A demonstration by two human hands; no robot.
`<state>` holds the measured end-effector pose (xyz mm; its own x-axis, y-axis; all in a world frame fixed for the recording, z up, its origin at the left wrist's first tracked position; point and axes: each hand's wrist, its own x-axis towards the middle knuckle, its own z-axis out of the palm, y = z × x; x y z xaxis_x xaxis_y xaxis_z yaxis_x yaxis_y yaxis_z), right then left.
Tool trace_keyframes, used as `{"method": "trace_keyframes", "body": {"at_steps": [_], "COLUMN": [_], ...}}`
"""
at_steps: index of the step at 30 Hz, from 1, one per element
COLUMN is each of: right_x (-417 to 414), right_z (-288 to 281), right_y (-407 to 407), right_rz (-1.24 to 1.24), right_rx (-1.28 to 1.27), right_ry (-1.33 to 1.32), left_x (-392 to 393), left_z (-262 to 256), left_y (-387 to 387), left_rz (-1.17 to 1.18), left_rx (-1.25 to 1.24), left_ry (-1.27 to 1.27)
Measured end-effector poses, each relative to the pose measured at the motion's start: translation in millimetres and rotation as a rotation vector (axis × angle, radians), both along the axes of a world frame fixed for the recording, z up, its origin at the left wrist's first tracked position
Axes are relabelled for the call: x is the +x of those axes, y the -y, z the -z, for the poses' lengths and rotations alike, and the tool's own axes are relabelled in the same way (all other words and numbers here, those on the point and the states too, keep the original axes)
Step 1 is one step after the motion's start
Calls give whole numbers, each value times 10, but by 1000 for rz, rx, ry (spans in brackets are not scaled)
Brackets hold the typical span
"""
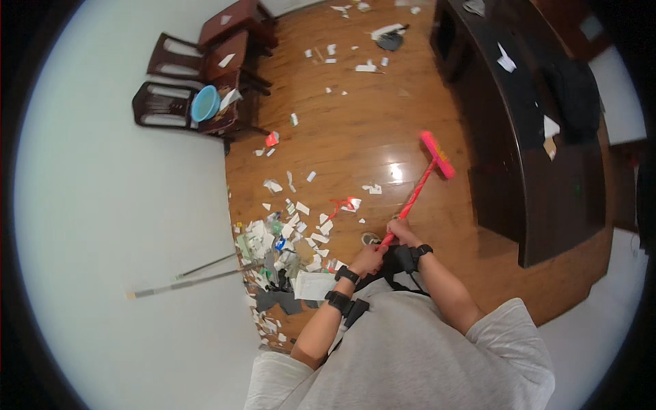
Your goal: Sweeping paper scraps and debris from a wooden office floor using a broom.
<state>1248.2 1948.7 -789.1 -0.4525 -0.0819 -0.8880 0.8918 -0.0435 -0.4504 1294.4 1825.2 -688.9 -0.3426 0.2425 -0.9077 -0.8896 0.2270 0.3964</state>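
A long-handled broom [418,187] with a red handle and a pink head slants away from my body over the wooden floor, its head towards the dark desk. My left hand [370,259] is closed around the handle's near end. Farther up the same handle grips my right hand [402,230]. Left of my hands, a pile of paper scraps and plastic [279,241] lies against the wall. A white sheet [312,285] rests at its near side. Red ribbon-like strips [335,206] lie on the floor between the pile and the broom. Whether the bristles touch the floor I cannot tell.
Two long poles [197,281] lean at the left wall. Dark wooden chairs [171,61] stand upper left, one bearing a blue basin [206,103]. A large dark desk [553,205] with paper scraps on it stands at the right. More scraps and a dark grey piece [390,42] are scattered on the far floor.
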Motion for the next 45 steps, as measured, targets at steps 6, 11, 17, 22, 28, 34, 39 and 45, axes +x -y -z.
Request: {"method": "trace_keyframes", "body": {"at_steps": [6, 11, 17, 22, 28, 34, 39, 45], "right_x": [402, 586, 780, 1258, 1387, 1351, 1146, 852], "right_z": [574, 646, 654, 937, 260, -24, 169, -35], "right_y": [-309, 166, 1215, 2954, 4491, 4729, 3951, 2430], "right_rz": [-167, -307, -118, -113, -573, -559, -359, 131], "right_rx": [-67, 68, -128, -119, -489, -558, -369, -184], "right_ry": [119, 87, 69, 102, 137, 88, 67, 114], "left_x": [15, 285, 723, 1220, 1724, 1605, 1329, 810], "left_z": [221, 462, 707, 512, 2, -503, -514, -20], "left_y": [-288, 237, 1171, 2568, 3544, 3596, 3363, 2417], "left_rz": [301, 328, 379, 299, 29, 36, 207, 467], "left_rx": [-133, -230, -467, -625, -937, -1016, -704, -367], "left_ry": [43, -60, -302, -264, -232, -384, -574, -639]}}
